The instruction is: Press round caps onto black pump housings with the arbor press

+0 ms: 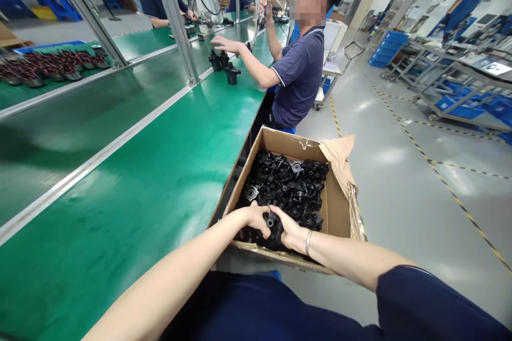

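Your left hand (256, 219) and your right hand (288, 230) meet over the near end of the cardboard box (336, 208), fingers curled round the same black plastic part (271, 220). Both hands look closed on it from opposite sides, the left thumb across its top, the right palm cupped against its right flank. Neither hand is nearer: the part sits between them, touching both. Its round hub points up and slightly toward you; whether it has a long axis I cannot tell, since your fingers cover most of its body. Just beyond your knuckles lies the heap of black parts (290, 184), filling the box to its far wall. To the left of your left forearm runs the green belt (160, 170). Farther along, well away from you, a co-worker's hand (226, 44) hovers over a few black parts (224, 64) standing on that belt.
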`<state>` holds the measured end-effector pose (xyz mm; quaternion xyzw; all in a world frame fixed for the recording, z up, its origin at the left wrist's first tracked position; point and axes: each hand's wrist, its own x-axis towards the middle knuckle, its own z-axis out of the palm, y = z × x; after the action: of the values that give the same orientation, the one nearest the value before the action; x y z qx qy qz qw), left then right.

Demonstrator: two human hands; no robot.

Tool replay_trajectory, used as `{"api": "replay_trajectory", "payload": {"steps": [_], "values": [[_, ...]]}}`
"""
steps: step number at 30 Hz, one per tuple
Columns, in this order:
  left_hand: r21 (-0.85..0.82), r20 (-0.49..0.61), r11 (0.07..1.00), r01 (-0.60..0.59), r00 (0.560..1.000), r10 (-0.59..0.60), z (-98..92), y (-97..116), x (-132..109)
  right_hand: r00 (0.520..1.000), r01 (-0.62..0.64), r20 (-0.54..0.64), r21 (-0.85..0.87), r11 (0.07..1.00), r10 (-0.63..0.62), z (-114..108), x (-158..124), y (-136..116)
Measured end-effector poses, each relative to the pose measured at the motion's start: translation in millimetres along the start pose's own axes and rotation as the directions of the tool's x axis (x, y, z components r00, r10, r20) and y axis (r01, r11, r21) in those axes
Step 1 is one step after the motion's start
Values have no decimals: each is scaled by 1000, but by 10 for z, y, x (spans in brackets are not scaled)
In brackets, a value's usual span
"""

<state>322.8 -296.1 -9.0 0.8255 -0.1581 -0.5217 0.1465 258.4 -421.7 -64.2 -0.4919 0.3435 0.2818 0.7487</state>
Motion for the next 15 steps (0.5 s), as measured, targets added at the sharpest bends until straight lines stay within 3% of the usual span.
{"api": "replay_trajectory", "payload": {"steps": [4,6,7,9,12,14,15], "values": [[26,-132,998,-63,989,66,-222,160,-232,982,183,-66,53,982,-179,48,-124,-255],[113,-277,987,-113,951,140,-337,269,-394,948,310,-98,56,949,-304,90,-219,-438],[171,-366,975,-144,909,199,-385,315,-493,923,377,-103,50,925,-370,123,-281,-540],[294,-544,933,-209,766,343,-452,364,-734,863,503,-79,32,864,-500,228,-428,-748],[426,-746,876,-225,460,481,-463,282,-1175,765,643,45,7,766,-643,530,-627,-1017],[425,-840,891,-162,298,454,-391,108,-1469,710,694,172,-14,719,-683,847,-688,-1103],[381,-884,917,-123,243,400,-328,-15,-1598,687,711,242,-29,703,-685,1037,-688,-1103]]}}
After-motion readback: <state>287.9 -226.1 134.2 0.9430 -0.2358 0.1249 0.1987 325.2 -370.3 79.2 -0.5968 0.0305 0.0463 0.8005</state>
